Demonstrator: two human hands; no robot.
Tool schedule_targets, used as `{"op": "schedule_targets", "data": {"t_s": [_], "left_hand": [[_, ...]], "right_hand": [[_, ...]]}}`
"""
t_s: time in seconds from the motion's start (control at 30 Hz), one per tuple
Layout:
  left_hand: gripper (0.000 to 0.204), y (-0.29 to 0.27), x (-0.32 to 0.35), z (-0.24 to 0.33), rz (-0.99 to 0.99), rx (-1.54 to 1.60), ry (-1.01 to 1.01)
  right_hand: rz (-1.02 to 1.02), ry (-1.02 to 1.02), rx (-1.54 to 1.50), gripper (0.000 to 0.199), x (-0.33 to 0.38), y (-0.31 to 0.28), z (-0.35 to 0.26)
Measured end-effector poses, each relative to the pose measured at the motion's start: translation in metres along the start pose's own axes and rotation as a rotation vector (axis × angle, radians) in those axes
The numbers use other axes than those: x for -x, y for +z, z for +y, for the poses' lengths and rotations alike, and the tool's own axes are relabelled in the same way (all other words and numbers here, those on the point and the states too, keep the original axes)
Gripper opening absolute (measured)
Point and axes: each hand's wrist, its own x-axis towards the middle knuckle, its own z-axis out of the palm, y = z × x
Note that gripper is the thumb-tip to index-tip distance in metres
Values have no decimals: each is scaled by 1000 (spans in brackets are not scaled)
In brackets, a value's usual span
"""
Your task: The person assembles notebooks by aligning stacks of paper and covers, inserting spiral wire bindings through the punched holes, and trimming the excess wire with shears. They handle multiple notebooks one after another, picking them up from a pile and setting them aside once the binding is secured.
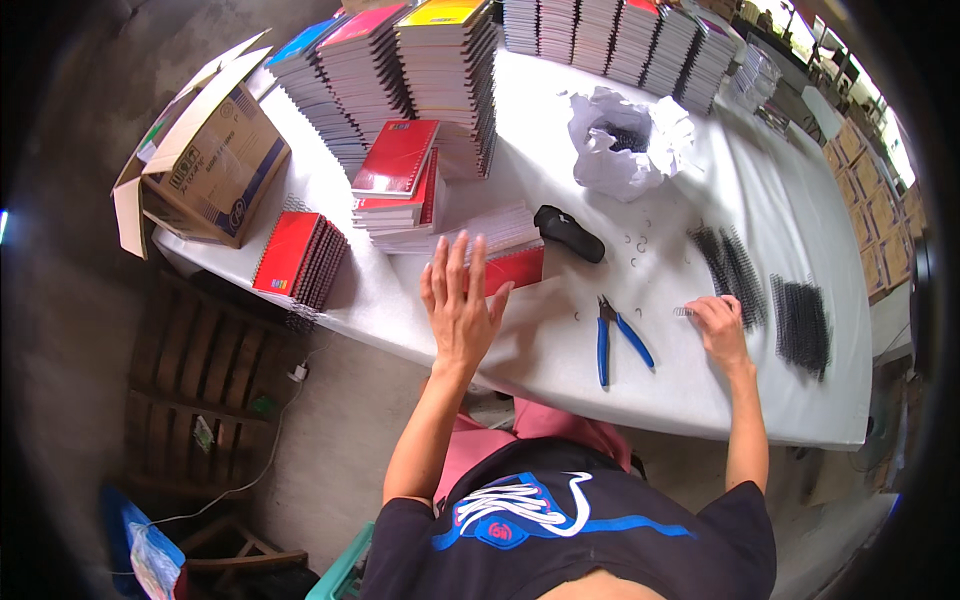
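Just ahead of the left hand (460,305), under its spread fingertips, lies a red-covered notebook (508,262) with its unbound hole-punched edge showing pale; the hand is flat and open, fingers fanned, hovering over or lightly on the near edge of the book, contact not clear from this view. Book's long axis runs roughly left-right across the white table (540,350), tilted slightly up toward the right. Right hand (718,325) is well apart from it, out to the right, fingers curled down onto a short black spiral wire (688,312) on the table; looks like a pinch on it, but whether it's actually gripped I can't tell. Bulk black wire coils (735,262) lie just beyond the right hand, a second bundle (800,325) further to its right. Between the two hands: blue-handled pliers (612,335), handles pointing back toward the person, jaws pointing away, nearer the right hand than the left. A black pouch-like object (568,232) sits just beyond the notebook's right end. So: book is left-hand side, wire is right-hand side, gap between them spans the pliers. Wire's axis is roughly parallel to the book's long edge. Beyond the left hand, a small stack of red notebooks (398,185), then tall stacks of bound ones (420,70); an open cardboard box (205,165) far to its left.
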Motion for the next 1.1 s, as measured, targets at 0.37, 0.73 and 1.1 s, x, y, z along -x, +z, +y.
{"op": "schedule_targets", "data": {"t_s": [0.37, 0.73, 1.1], "left_hand": [[46, 20, 20, 4, -68, 100, 47], [40, 10, 22, 3, -136, 279, 60], [58, 23, 43, 46, 138, 24, -111]], "right_hand": [[655, 425, -626, 25, -34, -47, 62], [865, 381, -1448, 36, -14, -63, 83], [34, 74, -977, 13, -40, -10, -126]]}}
